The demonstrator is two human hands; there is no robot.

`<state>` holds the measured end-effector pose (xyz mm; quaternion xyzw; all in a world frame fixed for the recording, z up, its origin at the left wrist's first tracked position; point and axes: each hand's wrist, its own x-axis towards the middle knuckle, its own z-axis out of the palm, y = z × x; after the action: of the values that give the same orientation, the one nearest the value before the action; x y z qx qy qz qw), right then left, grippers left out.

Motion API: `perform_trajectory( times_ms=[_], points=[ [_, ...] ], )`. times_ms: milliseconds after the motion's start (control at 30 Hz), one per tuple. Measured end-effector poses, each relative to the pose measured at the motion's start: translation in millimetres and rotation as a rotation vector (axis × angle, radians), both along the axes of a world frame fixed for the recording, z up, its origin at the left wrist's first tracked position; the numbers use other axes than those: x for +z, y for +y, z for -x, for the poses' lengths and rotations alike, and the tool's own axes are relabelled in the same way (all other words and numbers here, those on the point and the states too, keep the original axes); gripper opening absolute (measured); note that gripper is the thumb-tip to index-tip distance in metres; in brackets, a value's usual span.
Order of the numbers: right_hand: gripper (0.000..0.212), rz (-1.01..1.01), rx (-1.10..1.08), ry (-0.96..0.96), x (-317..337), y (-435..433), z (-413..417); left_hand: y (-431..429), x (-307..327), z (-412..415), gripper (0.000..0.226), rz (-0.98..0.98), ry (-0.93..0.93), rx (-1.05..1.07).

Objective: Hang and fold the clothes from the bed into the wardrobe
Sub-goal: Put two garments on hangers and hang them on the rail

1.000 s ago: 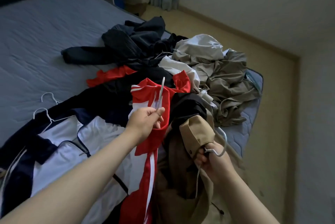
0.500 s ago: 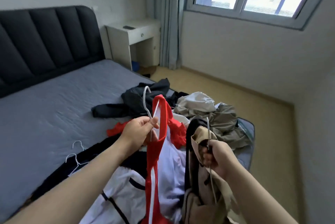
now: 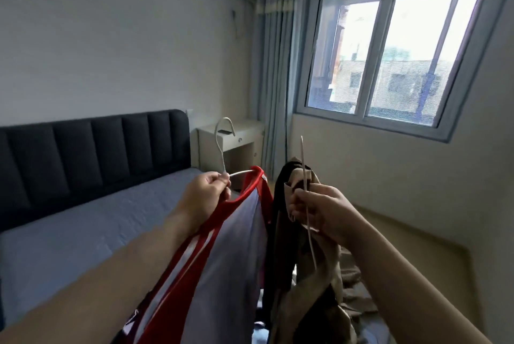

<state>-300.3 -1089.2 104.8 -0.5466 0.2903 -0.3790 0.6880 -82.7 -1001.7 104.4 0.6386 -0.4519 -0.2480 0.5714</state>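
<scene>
Head view: at frame centre, the left hand (image 3: 205,196) pinches a white hanger (image 3: 222,146) at its neck, and the red-and-white jersey (image 3: 228,246) hangs from it. The right hand (image 3: 322,210) grips a second hanger (image 3: 304,162) carrying tan and black garments (image 3: 308,296). Leftover clothes (image 3: 358,285) lie on the bed (image 3: 83,232), lower right. Since half a second ago both hands have risen, and the pile has dropped mostly out of view.

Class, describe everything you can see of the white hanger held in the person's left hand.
The white hanger is thin, like coated wire, its curved hook upright above a straight neck. The left hand pinches the neck's base. One arm runs right into the red collar of the red and white jersey hanging from it; the rest is hidden by cloth.
</scene>
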Motion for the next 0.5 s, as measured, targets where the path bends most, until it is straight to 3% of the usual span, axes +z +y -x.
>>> perform_trajectory(
  times_ms=[100,300,500],
  points=[
    [0.015,0.095,0.007,-0.079,19.5,34.2,-7.2,47.6,32.1,-5.8,0.035,0.070,0.070,0.029],
    [0.023,0.256,-0.183,-0.123,43.2,103.8,-43.7,146.5,62.3,-28.6,0.034,0.125,0.005,0.132],
    [0.032,0.291,-0.104,-0.120,57.0,168.4,-90.9,234.2,73.1,-55.4,0.035,0.155,-0.127,0.308]
  ],
)
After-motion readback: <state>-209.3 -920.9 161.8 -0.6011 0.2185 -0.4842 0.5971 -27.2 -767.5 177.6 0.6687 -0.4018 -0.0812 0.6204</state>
